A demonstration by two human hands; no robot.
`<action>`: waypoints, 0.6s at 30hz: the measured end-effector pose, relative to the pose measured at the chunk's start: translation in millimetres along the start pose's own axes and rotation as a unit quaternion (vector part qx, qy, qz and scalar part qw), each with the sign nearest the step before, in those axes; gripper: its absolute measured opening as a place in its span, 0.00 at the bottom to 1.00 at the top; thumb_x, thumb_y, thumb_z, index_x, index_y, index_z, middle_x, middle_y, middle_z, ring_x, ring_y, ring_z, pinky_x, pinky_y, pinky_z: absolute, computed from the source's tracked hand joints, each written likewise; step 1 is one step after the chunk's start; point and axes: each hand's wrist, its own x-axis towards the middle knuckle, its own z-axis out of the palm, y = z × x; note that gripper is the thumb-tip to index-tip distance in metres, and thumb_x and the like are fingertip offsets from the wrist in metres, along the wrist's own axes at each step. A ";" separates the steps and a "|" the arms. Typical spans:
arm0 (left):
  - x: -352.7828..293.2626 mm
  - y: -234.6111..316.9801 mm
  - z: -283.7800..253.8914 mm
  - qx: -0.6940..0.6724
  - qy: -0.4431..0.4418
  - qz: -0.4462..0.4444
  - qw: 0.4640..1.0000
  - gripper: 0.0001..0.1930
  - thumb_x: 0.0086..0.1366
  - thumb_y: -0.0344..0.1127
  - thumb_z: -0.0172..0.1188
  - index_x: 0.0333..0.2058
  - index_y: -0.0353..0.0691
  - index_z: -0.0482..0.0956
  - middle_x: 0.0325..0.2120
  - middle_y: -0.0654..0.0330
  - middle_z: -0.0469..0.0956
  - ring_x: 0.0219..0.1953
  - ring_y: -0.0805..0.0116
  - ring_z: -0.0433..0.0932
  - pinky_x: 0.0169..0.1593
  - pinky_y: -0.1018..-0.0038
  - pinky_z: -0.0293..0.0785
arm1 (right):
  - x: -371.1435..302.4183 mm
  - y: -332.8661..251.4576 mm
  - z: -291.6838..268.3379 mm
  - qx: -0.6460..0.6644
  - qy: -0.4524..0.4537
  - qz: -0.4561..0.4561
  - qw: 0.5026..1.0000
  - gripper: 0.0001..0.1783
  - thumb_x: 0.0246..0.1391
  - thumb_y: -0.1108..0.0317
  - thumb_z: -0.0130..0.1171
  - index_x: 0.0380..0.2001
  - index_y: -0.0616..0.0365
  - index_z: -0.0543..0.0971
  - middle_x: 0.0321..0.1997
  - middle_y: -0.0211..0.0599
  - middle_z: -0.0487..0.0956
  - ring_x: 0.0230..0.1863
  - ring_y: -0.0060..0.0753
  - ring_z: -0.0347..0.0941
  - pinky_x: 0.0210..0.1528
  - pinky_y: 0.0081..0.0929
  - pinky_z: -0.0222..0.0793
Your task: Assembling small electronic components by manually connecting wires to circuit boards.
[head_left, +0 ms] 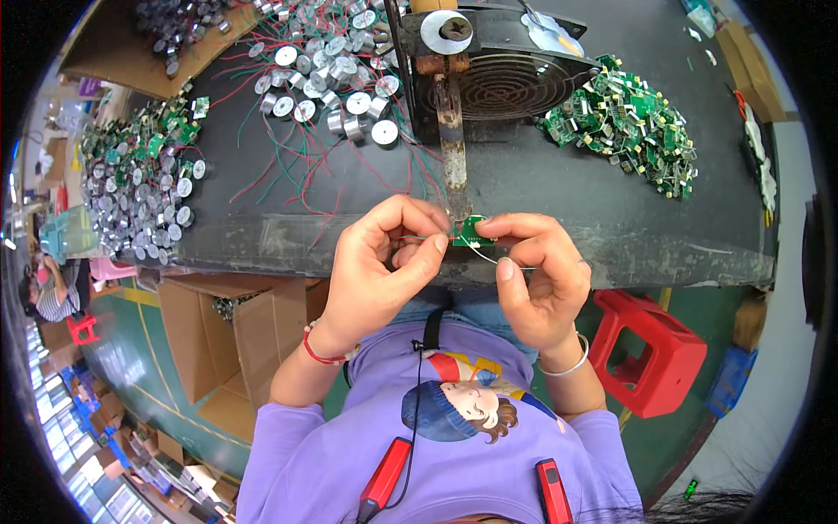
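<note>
At the table's front edge lies a small green circuit board, right under the tip of a fixed soldering iron. My left hand is closed in a pinch on thin red and green wires, their ends at the board's left side. The index finger of my right hand presses on the board's right part. Between that hand's thumb and fingers runs a thin, pale solder wire, bending up to the board near the iron's tip.
Many silver round motors with red and green wires are heaped behind my left hand. Farther left lies a pile of motors with boards. A black fan stands behind the iron, green boards right of it. Below are a cardboard box and red stool.
</note>
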 end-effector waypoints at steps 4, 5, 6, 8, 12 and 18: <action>-0.5 4.9 2.5 -0.001 0.004 0.005 1.000 0.03 0.61 0.22 0.57 0.31 0.35 0.71 0.36 0.63 0.73 0.29 0.88 0.65 0.28 0.90 0.59 | -0.5 -1.5 0.6 -0.012 0.009 -0.004 1.000 0.07 0.41 0.81 0.58 0.20 0.62 0.70 0.36 0.46 0.81 0.35 0.37 0.78 0.36 0.27 0.74; -0.5 4.3 1.6 0.005 0.000 0.011 1.000 0.03 0.61 0.22 0.57 0.31 0.35 0.71 0.36 0.62 0.73 0.29 0.89 0.65 0.28 0.90 0.59 | 0.1 -1.8 0.5 -0.017 0.010 -0.007 1.000 0.07 0.40 0.81 0.58 0.20 0.62 0.71 0.36 0.46 0.81 0.35 0.37 0.78 0.36 0.27 0.74; -0.4 4.2 0.9 0.010 -0.004 0.017 1.000 0.03 0.61 0.21 0.56 0.31 0.34 0.71 0.36 0.62 0.73 0.29 0.89 0.65 0.27 0.90 0.58 | 0.8 -2.5 0.9 -0.017 0.010 -0.008 1.000 0.07 0.40 0.81 0.58 0.20 0.62 0.71 0.36 0.46 0.81 0.35 0.37 0.78 0.36 0.27 0.74; -0.3 6.1 0.2 0.021 -0.006 0.023 0.999 0.03 0.61 0.21 0.56 0.30 0.34 0.71 0.36 0.62 0.73 0.28 0.89 0.64 0.27 0.90 0.58 | 1.9 -4.5 2.5 -0.026 0.018 -0.017 0.999 0.06 0.40 0.82 0.59 0.20 0.62 0.71 0.36 0.46 0.81 0.35 0.36 0.78 0.36 0.27 0.74; -2.1 8.7 3.2 0.014 0.002 0.006 1.000 0.03 0.60 0.21 0.56 0.30 0.34 0.71 0.36 0.62 0.73 0.28 0.89 0.64 0.27 0.90 0.58 | 0.7 -5.7 2.8 -0.024 0.019 -0.010 0.999 0.06 0.39 0.82 0.59 0.21 0.63 0.72 0.35 0.46 0.80 0.35 0.36 0.78 0.36 0.27 0.74; -5.4 3.8 2.5 0.015 -0.002 -0.001 1.000 0.03 0.61 0.22 0.56 0.30 0.34 0.71 0.36 0.62 0.73 0.28 0.88 0.65 0.27 0.89 0.59 | -3.8 -4.2 1.8 -0.020 0.010 -0.010 1.000 0.06 0.40 0.81 0.58 0.20 0.63 0.71 0.35 0.46 0.80 0.34 0.36 0.78 0.36 0.26 0.73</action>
